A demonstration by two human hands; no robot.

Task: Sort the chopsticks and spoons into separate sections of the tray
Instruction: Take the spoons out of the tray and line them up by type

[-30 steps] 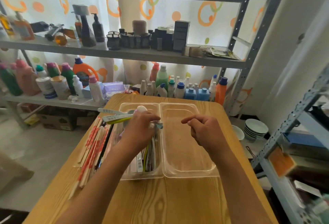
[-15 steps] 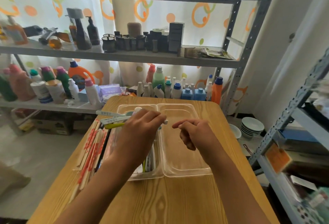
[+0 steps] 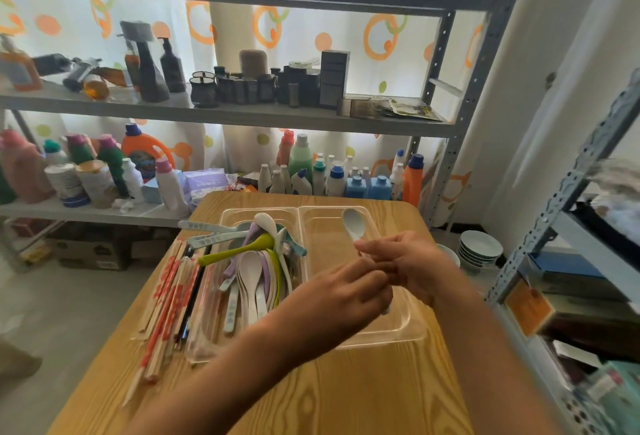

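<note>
White plastic, that's what we've got up over the right-hand section of the clear tray [image 3: 414, 337]: a pale spoon [image 3: 353, 223], bowl pointing away from us, handle running down into both our hands. Our right hand [image 3: 405, 266] pinches the handle just below the bowl, fingers curled round it, and our left hand [image 3: 349, 291] is closed on the lower end, where a bit of handle peeks out beneath the knuckles. Both hands meet right above that section, which looks bare beneath them.

Over in the left section, the rest of the spoons [image 3: 256, 272] lie heaped: white, lilac, a lime green one sticking out over the rim. The chopsticks [image 3: 169, 299], in red-printed paper sleeves with a dark pair among them, sit on the wooden table [image 3: 339, 393] just beside the tray's left edge, not yet in it.

We reckon this spoon is light, stiff and smooth, a touch slippery, so mid-handle is the sensible hold, with the bowl left free. It shouldn't break from a short drop, though it may clatter and skid on clear plastic.
</note>
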